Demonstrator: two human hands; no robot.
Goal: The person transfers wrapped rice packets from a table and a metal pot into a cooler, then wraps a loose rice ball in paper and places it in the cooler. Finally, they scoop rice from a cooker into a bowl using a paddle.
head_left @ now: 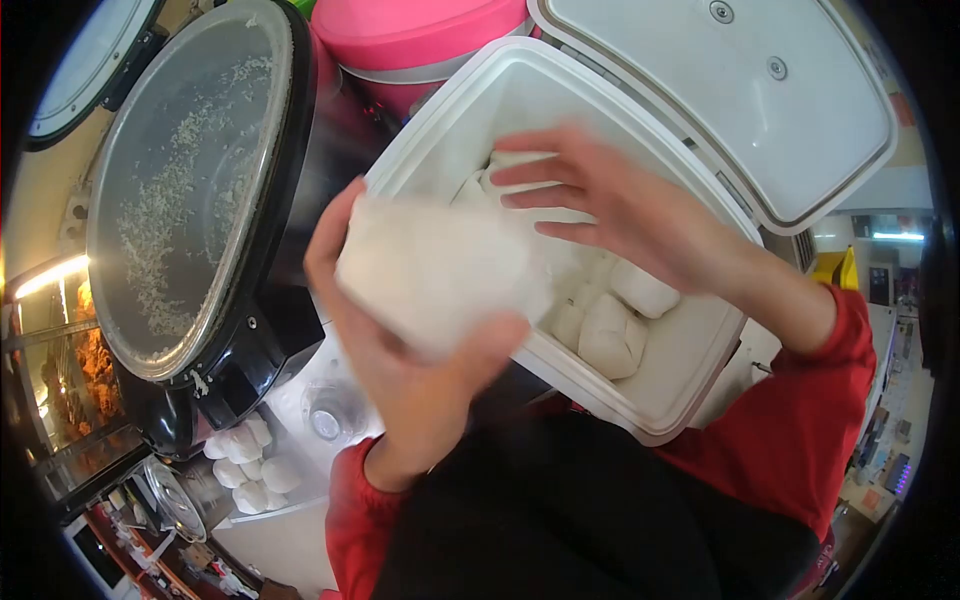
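My left hand is wrapped around a large white packet, its thumb along the near side and fingers at the far left edge. The packet is blurred, and its contents are hidden. My right hand is held just to the right of it with fingers spread and nothing in them, smeared by motion. Below both hands is a white lidded box with several white wrapped packets inside. The held packet and my right hand hide part of the box's inside.
A large cooker's raised lid, specked with rice grains, stands at left. The box's lid is swung open at the upper right. A pink-lidded container stands behind. Small white packets lie on the counter at lower left, near a clear round container.
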